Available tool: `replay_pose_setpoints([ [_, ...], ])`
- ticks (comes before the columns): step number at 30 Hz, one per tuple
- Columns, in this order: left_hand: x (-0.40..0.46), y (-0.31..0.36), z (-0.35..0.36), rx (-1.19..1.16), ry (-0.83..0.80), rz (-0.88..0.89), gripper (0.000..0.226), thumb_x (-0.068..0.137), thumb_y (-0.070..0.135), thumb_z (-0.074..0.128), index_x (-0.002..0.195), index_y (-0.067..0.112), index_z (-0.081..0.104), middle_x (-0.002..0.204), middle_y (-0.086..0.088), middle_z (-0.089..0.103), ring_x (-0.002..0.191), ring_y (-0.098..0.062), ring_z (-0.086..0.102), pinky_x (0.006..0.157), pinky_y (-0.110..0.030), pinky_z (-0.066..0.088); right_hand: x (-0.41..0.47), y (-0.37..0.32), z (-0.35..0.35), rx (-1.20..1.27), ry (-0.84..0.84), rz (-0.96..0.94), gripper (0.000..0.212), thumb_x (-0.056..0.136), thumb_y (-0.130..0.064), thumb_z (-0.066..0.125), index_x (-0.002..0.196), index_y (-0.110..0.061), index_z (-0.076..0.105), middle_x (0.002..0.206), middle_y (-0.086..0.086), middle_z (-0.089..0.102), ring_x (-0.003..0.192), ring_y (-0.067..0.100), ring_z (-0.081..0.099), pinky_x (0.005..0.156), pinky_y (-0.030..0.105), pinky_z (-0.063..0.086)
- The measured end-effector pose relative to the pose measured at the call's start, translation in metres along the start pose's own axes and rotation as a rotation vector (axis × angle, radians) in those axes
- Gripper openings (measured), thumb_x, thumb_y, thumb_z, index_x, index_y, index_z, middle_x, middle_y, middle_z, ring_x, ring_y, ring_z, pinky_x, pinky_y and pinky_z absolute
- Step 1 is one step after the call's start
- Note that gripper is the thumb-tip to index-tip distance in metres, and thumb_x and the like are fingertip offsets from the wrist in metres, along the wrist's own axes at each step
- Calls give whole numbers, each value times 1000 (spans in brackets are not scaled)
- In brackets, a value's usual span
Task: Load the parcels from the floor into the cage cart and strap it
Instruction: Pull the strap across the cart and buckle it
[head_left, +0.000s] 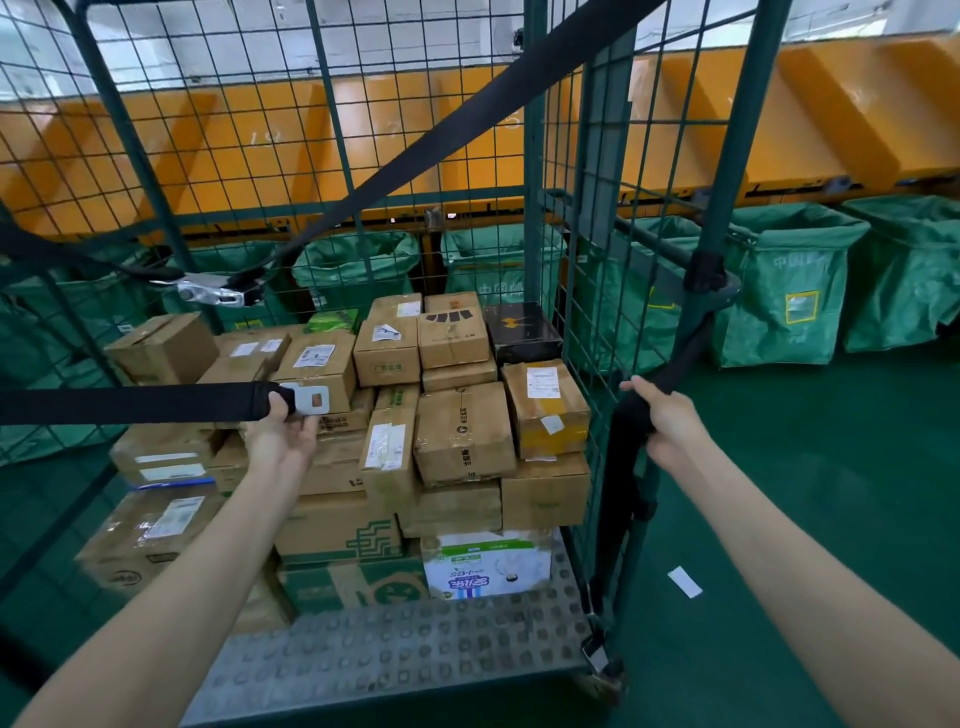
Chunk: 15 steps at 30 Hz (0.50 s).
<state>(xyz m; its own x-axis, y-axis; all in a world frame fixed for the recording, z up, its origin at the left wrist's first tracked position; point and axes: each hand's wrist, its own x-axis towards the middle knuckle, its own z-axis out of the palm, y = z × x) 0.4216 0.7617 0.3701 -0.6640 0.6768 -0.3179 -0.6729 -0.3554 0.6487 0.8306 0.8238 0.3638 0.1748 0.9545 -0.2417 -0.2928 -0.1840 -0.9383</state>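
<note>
The green wire cage cart (537, 171) holds several stacked cardboard parcels (462, 431) on its studded grey floor. My left hand (280, 431) grips the end of a black strap (130, 402) stretched in from the left, its flat metal tongue (311, 399) sticking out past my fingers. My right hand (660, 415) grips a second black strap (623, 493) that hangs down along the cart's right front post, with a buckle near the floor (597, 657). Higher up, a third strap (441, 135) runs diagonally across the opening to a metal buckle (213, 291).
Green mail sacks (789, 291) hang in a row behind and to the right of the cart, under orange chutes (831, 109). The floor is green; a white slip of paper (684, 582) lies on it to the right of the cart.
</note>
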Motion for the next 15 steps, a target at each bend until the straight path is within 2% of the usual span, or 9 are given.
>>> replay_pose_setpoints([
  [1,-1,1,0,7,-8,-3,39,102,16,51,140,15,45,126,-7,60,123,-22,57,103,-39,47,-1,6,3,-6,-8,6,56,87,-31,72,132,-2,57,140,9,53,120,29,56,95,45,50],
  [3,-6,4,-2,28,-34,-17,37,101,17,52,137,13,47,131,-8,60,125,-22,56,104,-40,46,-12,12,17,-19,-68,15,36,92,-22,67,120,0,64,119,10,65,103,24,62,74,35,49],
  [6,-15,8,-7,35,-85,-54,16,99,17,54,115,12,55,122,-8,63,117,-22,59,102,-39,48,-31,18,38,-62,-181,7,28,93,-17,66,117,-2,67,112,11,68,105,26,61,80,37,46],
  [8,-21,15,-10,75,-117,-62,7,98,17,57,104,14,57,112,-6,65,102,-19,63,86,-32,54,-43,20,54,-110,-267,2,23,96,-14,61,115,-5,69,102,8,67,97,24,60,81,39,45],
  [11,-23,27,-16,205,-113,-67,10,94,20,65,101,15,60,95,-2,65,77,-13,58,65,-24,50,-62,30,79,-187,-374,36,24,97,-11,60,120,-7,64,95,6,66,83,19,58,71,32,45],
  [13,-25,37,-21,277,-123,-71,12,91,22,69,96,14,62,85,-2,63,65,-12,52,60,-23,45,-76,38,98,-229,-415,46,30,95,-10,61,125,-5,59,93,8,63,67,14,52,62,27,45],
  [15,-28,46,-25,316,-171,-76,12,89,20,71,94,13,62,74,-1,63,53,-10,48,54,-23,39,-87,45,113,-269,-431,21,33,95,-10,62,127,-6,57,95,10,62,64,13,51,59,25,44],
])
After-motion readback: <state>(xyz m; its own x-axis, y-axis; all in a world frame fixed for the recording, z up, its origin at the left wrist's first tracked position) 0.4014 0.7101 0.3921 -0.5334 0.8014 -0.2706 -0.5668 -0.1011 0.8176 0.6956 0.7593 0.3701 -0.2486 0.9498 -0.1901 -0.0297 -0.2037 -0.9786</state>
